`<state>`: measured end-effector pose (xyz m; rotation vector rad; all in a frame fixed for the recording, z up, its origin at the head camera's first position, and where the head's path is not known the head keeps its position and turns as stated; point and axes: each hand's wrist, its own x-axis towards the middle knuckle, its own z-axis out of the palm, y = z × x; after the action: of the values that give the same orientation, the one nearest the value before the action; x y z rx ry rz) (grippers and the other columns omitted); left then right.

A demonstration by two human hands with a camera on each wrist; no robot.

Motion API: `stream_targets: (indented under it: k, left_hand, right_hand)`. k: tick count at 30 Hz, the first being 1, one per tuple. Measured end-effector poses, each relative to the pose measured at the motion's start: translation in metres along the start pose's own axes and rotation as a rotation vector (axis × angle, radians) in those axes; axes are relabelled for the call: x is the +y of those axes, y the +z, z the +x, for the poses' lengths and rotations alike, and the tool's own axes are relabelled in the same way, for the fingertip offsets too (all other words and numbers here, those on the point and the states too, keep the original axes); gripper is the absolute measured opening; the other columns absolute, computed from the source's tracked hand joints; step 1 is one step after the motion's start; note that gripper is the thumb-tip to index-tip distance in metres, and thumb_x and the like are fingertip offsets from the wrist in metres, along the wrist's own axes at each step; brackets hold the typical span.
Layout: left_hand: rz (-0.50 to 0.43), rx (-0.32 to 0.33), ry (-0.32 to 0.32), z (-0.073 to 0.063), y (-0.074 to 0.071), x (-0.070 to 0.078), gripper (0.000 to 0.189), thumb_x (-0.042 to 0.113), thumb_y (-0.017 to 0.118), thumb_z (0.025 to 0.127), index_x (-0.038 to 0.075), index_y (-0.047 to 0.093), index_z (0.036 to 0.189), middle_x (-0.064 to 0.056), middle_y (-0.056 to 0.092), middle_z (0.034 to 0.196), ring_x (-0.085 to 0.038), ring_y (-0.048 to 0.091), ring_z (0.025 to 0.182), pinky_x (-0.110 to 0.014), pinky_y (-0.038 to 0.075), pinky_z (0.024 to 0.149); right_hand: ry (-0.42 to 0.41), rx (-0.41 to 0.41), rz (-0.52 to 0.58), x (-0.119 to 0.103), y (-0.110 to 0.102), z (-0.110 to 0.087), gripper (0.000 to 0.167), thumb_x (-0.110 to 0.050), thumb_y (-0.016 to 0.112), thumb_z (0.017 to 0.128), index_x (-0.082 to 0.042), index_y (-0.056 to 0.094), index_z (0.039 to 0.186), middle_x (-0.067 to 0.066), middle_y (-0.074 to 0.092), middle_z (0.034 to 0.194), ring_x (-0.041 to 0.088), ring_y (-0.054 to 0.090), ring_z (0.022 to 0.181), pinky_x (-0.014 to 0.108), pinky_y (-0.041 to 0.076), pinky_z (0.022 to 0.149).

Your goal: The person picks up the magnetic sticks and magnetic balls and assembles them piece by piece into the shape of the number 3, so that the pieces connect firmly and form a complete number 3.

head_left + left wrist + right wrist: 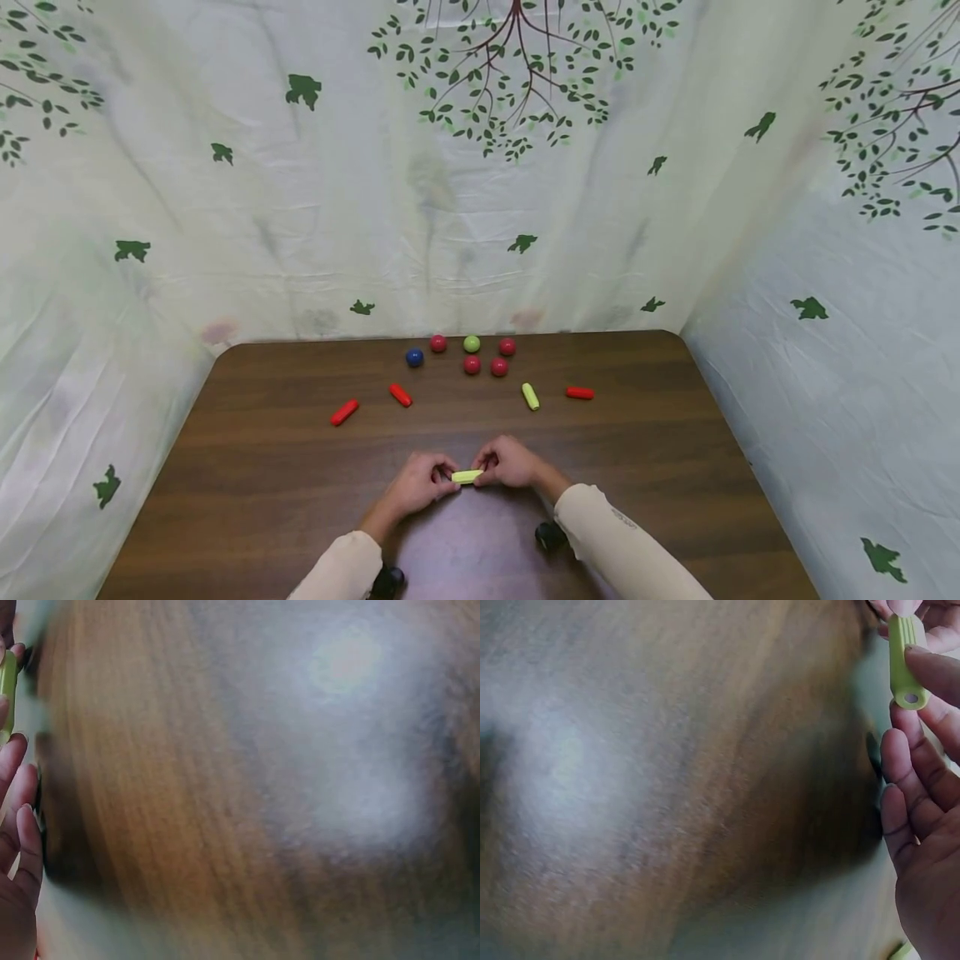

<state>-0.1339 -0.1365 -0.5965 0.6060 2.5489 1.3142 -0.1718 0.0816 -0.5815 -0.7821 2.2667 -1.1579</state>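
Note:
Between my two hands, near the middle of the table, is a short yellow-green toy rod (467,477). My left hand (422,483) pinches its left end with thumb and fingertips. At the other end, my right hand (512,462) pinches it the same way. The right wrist view shows lengthwise ridges on the rod (900,660) and a round silvery disc set in its near end, with the right thumb (934,671) against its side. Only a sliver of the rod (8,690) appears at the edge of the left wrist view.
Beyond the hands lie red rods (345,412) (401,395) (580,392) and another yellow-green rod (530,397). Near the back edge sit a blue ball (414,357), a green ball (471,343) and several red balls (498,367). A printed white cloth (450,208) hangs behind the wooden table (262,483).

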Motion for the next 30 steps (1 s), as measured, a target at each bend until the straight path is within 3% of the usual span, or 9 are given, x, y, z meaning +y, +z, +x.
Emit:
stream_targets:
  k: [18, 25, 30]
  left_hand:
    - [0.028, -0.017, -0.007, -0.014, 0.003, 0.000, 0.017, 0.013, 0.082, 0.072, 0.011, 0.073, 0.086, 0.009, 0.059, 0.068, 0.001, 0.048, 0.061, -0.020, 0.041, 0.056]
    - [0.048, -0.029, -0.005, -0.018, 0.004, -0.003, 0.018, 0.020, 0.086, 0.068, 0.016, 0.076, 0.082, 0.012, 0.061, 0.073, -0.004, 0.047, 0.069, -0.021, 0.038, 0.063]
    - [0.058, -0.052, 0.001, -0.018, 0.002, -0.001, 0.018, 0.019, 0.087, 0.066, 0.017, 0.076, 0.080, 0.012, 0.062, 0.072, -0.005, 0.045, 0.070, -0.021, 0.036, 0.064]
  right_hand:
    - [0.001, 0.009, -0.028, -0.003, 0.017, -0.009, 0.014, -0.012, 0.084, 0.072, -0.011, 0.073, 0.080, -0.013, 0.058, 0.065, -0.001, 0.048, 0.060, 0.017, 0.041, 0.056]
    - [-0.008, 0.001, -0.179, -0.004, 0.019, -0.011, 0.014, -0.023, 0.085, 0.070, -0.020, 0.074, 0.080, -0.021, 0.059, 0.067, -0.004, 0.047, 0.066, 0.020, 0.030, 0.074]
    - [-0.019, -0.007, -0.230, -0.004, 0.020, -0.011, 0.016, -0.026, 0.086, 0.068, -0.022, 0.075, 0.079, -0.021, 0.063, 0.070, -0.004, 0.046, 0.069, 0.022, 0.026, 0.076]
